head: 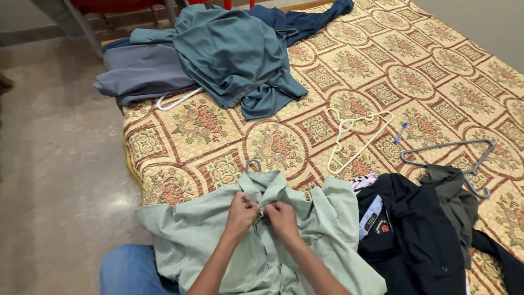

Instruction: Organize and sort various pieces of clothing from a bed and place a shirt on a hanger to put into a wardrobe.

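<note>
A pale green shirt (202,235) lies spread at the near edge of a bed, with a grey hanger hook (252,163) poking out of its collar. My left hand (240,214) and my right hand (282,217) meet at the shirt's front just below the collar. Both pinch the fabric at the placket, fingertips almost touching around what looks like a button. My forearms come up from the bottom of the view over the shirt.
A patterned quilted bedspread (382,60) covers the bed. Teal, blue and grey garments (229,54) are piled at the far side over a white hanger (177,100). A cream hanger (355,136), a grey hanger (453,153) and dark clothes (415,235) lie to the right. Bare floor (60,164) lies left.
</note>
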